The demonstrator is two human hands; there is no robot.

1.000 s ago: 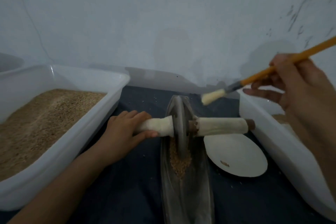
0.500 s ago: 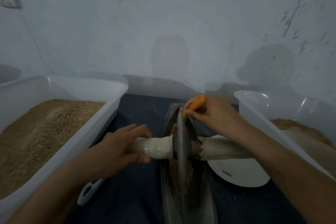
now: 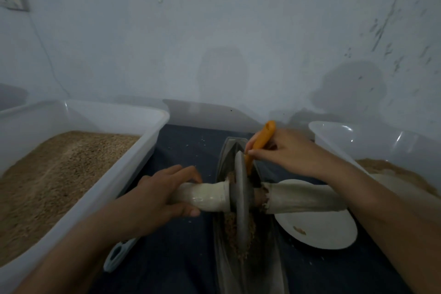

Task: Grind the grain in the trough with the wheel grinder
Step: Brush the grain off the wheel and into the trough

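A grey metal trough [image 3: 224, 258] runs away from me on the dark cloth, with brown grain [image 3: 230, 229] lying in its groove. The wheel grinder [image 3: 241, 198] stands upright in the groove, its axle wrapped in pale cloth on both sides. My left hand [image 3: 157, 196] grips the left handle. My right hand [image 3: 284, 153] holds an orange-handled brush [image 3: 261, 141] pointed down into the trough just behind the wheel; its bristles are hidden. The right handle [image 3: 303, 198] is free, partly under my right forearm.
A large white tub [image 3: 133, 157] of grain sits on the left. Another white tub [image 3: 334, 136] with brown material is at the right. A white plate [image 3: 327, 231] lies beside the trough on the right. A pale scoop handle [image 3: 118, 254] pokes out below my left arm. The wall is close behind.
My right hand has brought the brush down from up at the right into the trough behind the wheel. The wheel has rolled a little toward me. My left hand kept its grip.
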